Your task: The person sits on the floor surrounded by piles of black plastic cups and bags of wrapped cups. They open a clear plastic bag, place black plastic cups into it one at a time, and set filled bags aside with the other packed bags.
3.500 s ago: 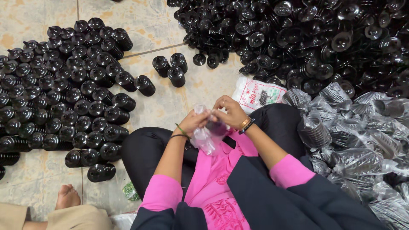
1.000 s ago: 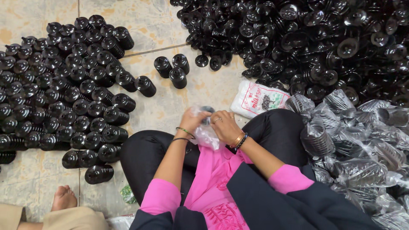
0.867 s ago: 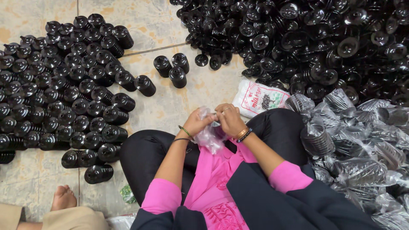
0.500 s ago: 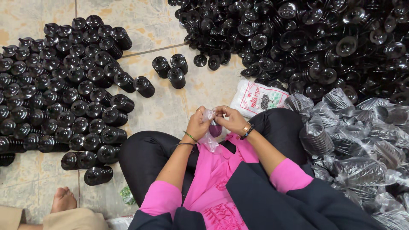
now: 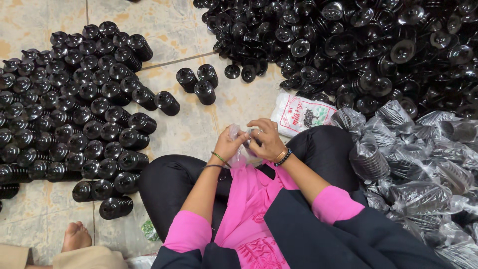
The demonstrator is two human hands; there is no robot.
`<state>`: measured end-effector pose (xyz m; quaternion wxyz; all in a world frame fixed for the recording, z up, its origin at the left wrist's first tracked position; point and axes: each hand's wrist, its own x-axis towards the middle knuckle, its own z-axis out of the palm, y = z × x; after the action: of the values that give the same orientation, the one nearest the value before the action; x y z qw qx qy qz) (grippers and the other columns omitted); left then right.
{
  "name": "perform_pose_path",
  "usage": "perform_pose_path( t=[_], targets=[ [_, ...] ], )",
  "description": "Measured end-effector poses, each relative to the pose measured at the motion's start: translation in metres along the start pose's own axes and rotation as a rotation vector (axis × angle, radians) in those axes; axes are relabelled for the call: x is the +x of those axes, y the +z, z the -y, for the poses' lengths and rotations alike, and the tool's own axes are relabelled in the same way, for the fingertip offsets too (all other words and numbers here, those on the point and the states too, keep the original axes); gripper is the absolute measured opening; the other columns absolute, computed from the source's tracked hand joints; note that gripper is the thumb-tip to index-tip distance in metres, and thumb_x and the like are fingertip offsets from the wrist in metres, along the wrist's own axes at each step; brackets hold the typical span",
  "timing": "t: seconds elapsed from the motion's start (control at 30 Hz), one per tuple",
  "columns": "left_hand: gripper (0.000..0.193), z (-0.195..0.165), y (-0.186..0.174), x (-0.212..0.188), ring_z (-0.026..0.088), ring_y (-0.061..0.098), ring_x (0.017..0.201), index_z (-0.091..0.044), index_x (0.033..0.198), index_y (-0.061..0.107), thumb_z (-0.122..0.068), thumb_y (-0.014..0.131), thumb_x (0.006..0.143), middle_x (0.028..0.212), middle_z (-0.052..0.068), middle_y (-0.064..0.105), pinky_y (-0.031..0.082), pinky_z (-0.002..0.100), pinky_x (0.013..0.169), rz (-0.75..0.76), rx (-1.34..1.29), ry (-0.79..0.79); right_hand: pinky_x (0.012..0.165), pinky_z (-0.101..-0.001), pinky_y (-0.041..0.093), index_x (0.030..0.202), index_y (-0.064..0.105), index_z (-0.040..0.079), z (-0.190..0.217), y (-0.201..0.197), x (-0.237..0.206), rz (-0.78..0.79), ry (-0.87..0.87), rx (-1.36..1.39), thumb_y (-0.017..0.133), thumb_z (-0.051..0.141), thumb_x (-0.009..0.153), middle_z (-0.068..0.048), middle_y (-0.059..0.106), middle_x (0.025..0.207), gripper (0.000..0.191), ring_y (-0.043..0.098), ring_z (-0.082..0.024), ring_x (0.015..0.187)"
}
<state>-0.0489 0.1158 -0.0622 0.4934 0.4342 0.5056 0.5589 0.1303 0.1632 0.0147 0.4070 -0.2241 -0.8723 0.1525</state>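
Our left hand (image 5: pixel 228 144) and right hand (image 5: pixel 266 139) both pinching thin crinkly clear plastic bag (image 5: pixel 238 149); glossy ribbed black caps (image 5: pixel 89 114) stacked alongside.

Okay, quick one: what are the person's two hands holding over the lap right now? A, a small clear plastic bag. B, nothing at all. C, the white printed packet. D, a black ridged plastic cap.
A: the left hand and right hand both pinch a small clear plastic bag over the lap, while the white printed packet lies apart on the tiled floor.
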Motion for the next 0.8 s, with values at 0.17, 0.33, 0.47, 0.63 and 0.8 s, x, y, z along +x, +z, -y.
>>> perform_pose_path(
  t=[0.17, 0.33, 0.47, 0.63, 0.8],
  targets=[
    [0.019, -0.009, -0.004, -0.002, 0.014, 0.062, 0.078, -0.003, 0.09, 0.066, -0.012, 0.083, 0.09, 0.083, 0.006, 0.068, 0.053, 0.032, 0.071, 0.053, 0.182, 0.055, 0.078, -0.0338, 0.051, 0.088, 0.064, 0.004, -0.008, 0.006, -0.009, 0.179, 0.34, 0.323, 0.066, 0.005, 0.082, -0.01, 0.071, 0.09, 0.007, 0.069, -0.023, 0.083],
    [0.024, -0.024, 0.016, -0.02, 0.035, 0.069, 0.088, -0.007, 0.095, 0.066, -0.003, 0.076, 0.074, 0.093, 0.015, 0.073, 0.054, 0.041, 0.075, -0.129, 0.724, 0.504, 0.073, -0.0323, 0.051, 0.091, 0.061, 0.0, -0.017, 0.017, -0.014, 0.118, 0.593, 0.518, 0.065, 0.003, 0.089, -0.013, 0.067, 0.085, 0.006, 0.061, -0.025, 0.078],
    [0.016, -0.017, 0.015, -0.017, 0.034, 0.069, 0.09, -0.003, 0.099, 0.065, 0.003, 0.069, 0.084, 0.092, 0.016, 0.071, 0.055, 0.039, 0.077, -0.171, 0.639, 0.35, 0.077, -0.0345, 0.053, 0.09, 0.063, 0.0, -0.019, 0.013, -0.008, 0.105, 0.388, 0.368, 0.067, 0.006, 0.088, -0.012, 0.068, 0.088, 0.007, 0.066, -0.027, 0.082],
    [0.012, -0.002, -0.003, -0.003, 0.012, 0.066, 0.077, -0.004, 0.095, 0.068, -0.01, 0.076, 0.088, 0.086, 0.004, 0.072, 0.054, 0.03, 0.071, -0.059, -0.361, -0.206, 0.079, -0.0367, 0.054, 0.094, 0.066, 0.001, -0.009, 0.005, -0.001, 0.112, 0.307, 0.318, 0.07, 0.008, 0.088, -0.013, 0.068, 0.094, 0.009, 0.067, -0.028, 0.086],
    [0.01, -0.002, -0.003, -0.003, 0.011, 0.066, 0.077, -0.003, 0.091, 0.069, -0.01, 0.077, 0.088, 0.086, 0.004, 0.073, 0.054, 0.028, 0.071, -0.14, -0.393, -0.199, 0.085, -0.0397, 0.045, 0.099, 0.068, 0.003, 0.0, 0.006, -0.002, 0.108, 0.246, 0.218, 0.074, 0.012, 0.081, -0.011, 0.069, 0.094, 0.021, 0.066, -0.028, 0.088]
  ],
)
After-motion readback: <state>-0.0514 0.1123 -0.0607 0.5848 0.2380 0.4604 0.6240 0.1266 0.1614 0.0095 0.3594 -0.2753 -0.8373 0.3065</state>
